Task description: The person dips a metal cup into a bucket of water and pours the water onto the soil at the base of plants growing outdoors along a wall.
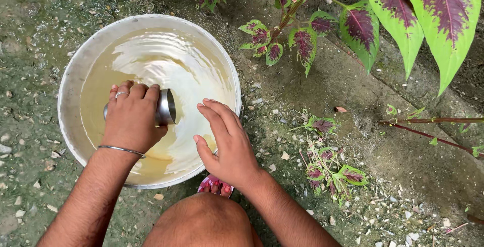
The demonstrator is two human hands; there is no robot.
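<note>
A wide metal basin [75, 70] sits on the ground, holding cloudy yellowish water that is swirling. My left hand [132, 117] grips a small steel cup [166, 107], held on its side just above the water inside the basin. A ring and a thin bangle are on that hand and wrist. My right hand [224, 138] hovers with spread fingers over the basin's right rim, holding nothing. My knee [204, 222] and painted toes in a pink sandal [216, 186] show below the basin.
Damp, mossy ground with small stones [30, 176] surrounds the basin. A plant with green and purple leaves [302, 40] hangs over the upper right. Small seedlings [327, 161] grow right of my right hand, near a red stem [428, 131].
</note>
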